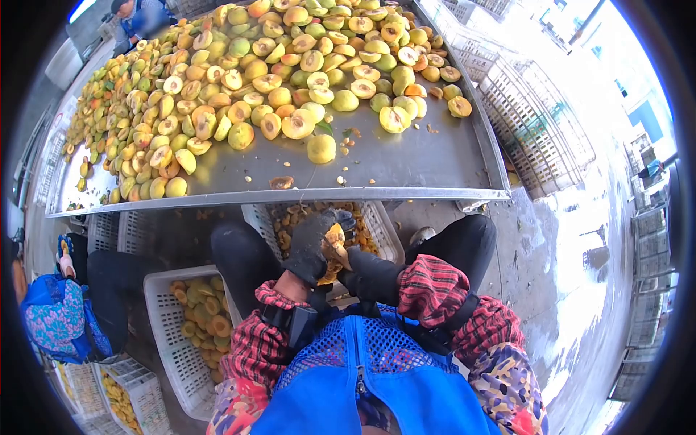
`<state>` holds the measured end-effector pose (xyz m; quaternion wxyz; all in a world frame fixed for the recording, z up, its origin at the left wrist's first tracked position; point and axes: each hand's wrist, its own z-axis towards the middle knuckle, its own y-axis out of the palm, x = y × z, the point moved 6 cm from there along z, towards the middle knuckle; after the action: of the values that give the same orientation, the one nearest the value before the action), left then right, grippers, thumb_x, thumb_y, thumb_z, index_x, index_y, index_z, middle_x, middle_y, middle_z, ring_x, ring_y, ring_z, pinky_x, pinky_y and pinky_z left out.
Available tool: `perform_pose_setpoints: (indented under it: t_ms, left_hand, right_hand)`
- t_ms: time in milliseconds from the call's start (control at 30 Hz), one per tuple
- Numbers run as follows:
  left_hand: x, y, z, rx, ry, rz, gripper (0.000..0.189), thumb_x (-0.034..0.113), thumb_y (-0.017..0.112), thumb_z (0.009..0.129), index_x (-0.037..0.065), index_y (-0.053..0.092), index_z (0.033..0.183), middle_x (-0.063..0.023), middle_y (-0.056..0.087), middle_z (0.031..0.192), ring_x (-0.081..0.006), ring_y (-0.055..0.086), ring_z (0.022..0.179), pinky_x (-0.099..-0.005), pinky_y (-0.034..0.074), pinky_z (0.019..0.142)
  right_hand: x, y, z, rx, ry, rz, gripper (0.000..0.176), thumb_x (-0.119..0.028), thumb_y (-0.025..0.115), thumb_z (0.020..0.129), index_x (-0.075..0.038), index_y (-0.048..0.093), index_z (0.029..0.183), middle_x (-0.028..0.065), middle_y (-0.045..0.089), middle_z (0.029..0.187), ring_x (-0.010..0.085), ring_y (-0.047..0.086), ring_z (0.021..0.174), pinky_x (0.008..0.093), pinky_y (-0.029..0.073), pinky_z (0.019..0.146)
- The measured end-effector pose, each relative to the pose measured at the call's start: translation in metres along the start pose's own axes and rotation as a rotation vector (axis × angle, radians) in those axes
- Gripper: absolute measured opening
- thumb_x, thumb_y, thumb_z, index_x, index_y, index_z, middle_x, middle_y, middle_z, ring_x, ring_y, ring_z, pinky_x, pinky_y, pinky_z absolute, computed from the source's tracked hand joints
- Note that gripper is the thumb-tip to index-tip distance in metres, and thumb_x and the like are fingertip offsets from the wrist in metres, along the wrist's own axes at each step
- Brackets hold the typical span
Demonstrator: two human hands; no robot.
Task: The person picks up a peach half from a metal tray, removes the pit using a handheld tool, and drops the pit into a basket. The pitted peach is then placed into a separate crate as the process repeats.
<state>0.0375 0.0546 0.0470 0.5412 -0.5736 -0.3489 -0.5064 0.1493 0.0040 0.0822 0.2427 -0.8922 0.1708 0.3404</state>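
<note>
My left hand (310,245), in a dark glove, is closed around a piece of yellow peach (334,236) low between my knees. My right hand (366,274), also gloved in dark fabric, comes in from the other side, its fingers closed against the same fruit. Whether a small tool sits in the right fingers is hidden. More orange flesh (330,275) shows just below the hands. Under them stands a white plastic crate (390,235) holding cut peach pieces (366,235).
A metal table (406,163) in front carries a heap of halved peaches (290,80). By my left leg stands a white crate (163,308) of peach halves. Stacked crates (536,123) stand right of the table. Co-workers sit at left (58,312) and far left (141,18).
</note>
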Motion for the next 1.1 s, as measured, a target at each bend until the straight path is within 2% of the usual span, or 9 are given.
perform_pose_setpoints:
  t_ms: [133,433,533,700,800,867,933,1033,1100]
  left_hand:
    - [-0.03,0.003,-0.005,0.05,0.045,-0.024,0.031,0.022,0.059,0.078,0.007,0.062,0.105,-0.0123,0.064,0.093,-0.0271,0.061,0.087,-0.0365,0.047,0.079]
    - [-0.058,0.002,-0.015,0.229,0.024,-0.059,0.034,0.023,0.057,0.081,0.001,0.057,0.107,-0.015,0.063,0.089,-0.0316,0.06,0.085,-0.0407,0.047,0.078]
    - [-0.05,0.002,-0.014,0.202,0.068,-0.004,0.032,0.023,0.06,0.078,0.003,0.06,0.104,-0.0125,0.064,0.087,-0.0293,0.061,0.082,-0.0378,0.048,0.077]
    - [0.022,-0.003,-0.01,0.009,0.254,0.152,0.03,0.023,0.063,0.075,0.006,0.063,0.099,-0.0094,0.065,0.087,-0.0252,0.063,0.079,-0.0328,0.049,0.074]
    - [0.021,0.0,-0.008,-0.123,0.173,0.161,0.032,0.022,0.065,0.072,0.006,0.063,0.101,-0.0106,0.065,0.09,-0.0253,0.063,0.082,-0.033,0.049,0.075]
    - [-0.043,0.008,-0.009,-0.113,-0.008,-0.113,0.033,0.019,0.065,0.074,0.004,0.062,0.103,-0.0102,0.065,0.093,-0.0227,0.063,0.084,-0.0317,0.049,0.076]
    - [-0.06,0.015,-0.011,-0.177,-0.149,-0.385,0.034,0.019,0.058,0.08,0.0,0.057,0.109,-0.0125,0.063,0.1,-0.0231,0.062,0.09,-0.0331,0.049,0.081]
    - [-0.021,0.018,-0.014,-0.326,-0.31,-0.744,0.034,0.017,0.049,0.09,-0.005,0.051,0.116,-0.0151,0.06,0.108,-0.0228,0.06,0.096,-0.034,0.048,0.086]
    - [-0.014,0.02,-0.017,-0.338,-0.421,-0.915,0.03,0.01,0.054,0.085,-0.001,0.056,0.113,-0.01,0.063,0.103,-0.0153,0.06,0.093,-0.0274,0.05,0.08]
  right_hand:
    - [0.003,0.003,-0.003,-0.076,0.083,0.243,0.019,-0.01,0.046,0.089,-0.001,0.039,0.103,0.0109,0.055,0.076,0.0203,0.059,0.052,0.0317,0.047,0.04]
    - [-0.004,0.013,-0.004,-0.154,0.087,0.733,0.019,-0.019,0.054,0.088,-0.006,0.044,0.097,0.0032,0.05,0.066,0.0117,0.049,0.042,0.0277,0.041,0.037]
    - [0.004,0.018,0.002,-0.165,0.047,0.85,0.021,-0.014,0.055,0.087,-0.001,0.046,0.1,0.008,0.053,0.067,0.0146,0.051,0.045,0.0279,0.042,0.038]
    - [0.005,0.012,-0.006,-0.073,0.05,0.496,0.024,-0.014,0.054,0.087,0.0,0.043,0.102,0.0091,0.054,0.067,0.0161,0.054,0.045,0.0293,0.042,0.037]
    - [0.01,0.012,-0.003,-0.067,0.061,0.4,0.023,-0.014,0.051,0.087,0.001,0.041,0.102,0.0099,0.055,0.07,0.017,0.056,0.046,0.03,0.043,0.036]
    - [0.009,0.013,-0.002,-0.083,0.066,0.383,0.023,-0.014,0.05,0.088,0.002,0.041,0.102,0.0105,0.055,0.072,0.0175,0.056,0.046,0.0304,0.043,0.037]
    - [0.009,0.012,-0.004,-0.1,0.071,0.38,0.023,-0.014,0.048,0.088,0.002,0.041,0.103,0.0112,0.056,0.073,0.0177,0.056,0.046,0.0308,0.043,0.038]
    - [0.007,0.008,-0.007,-0.099,0.022,0.276,0.024,-0.014,0.049,0.088,0.002,0.042,0.104,0.0124,0.057,0.075,0.0172,0.056,0.046,0.0311,0.044,0.04]
    - [0.004,0.006,-0.009,-0.099,0.033,0.211,0.025,-0.015,0.049,0.088,0.002,0.042,0.105,0.0133,0.058,0.077,0.0172,0.057,0.047,0.031,0.045,0.042]
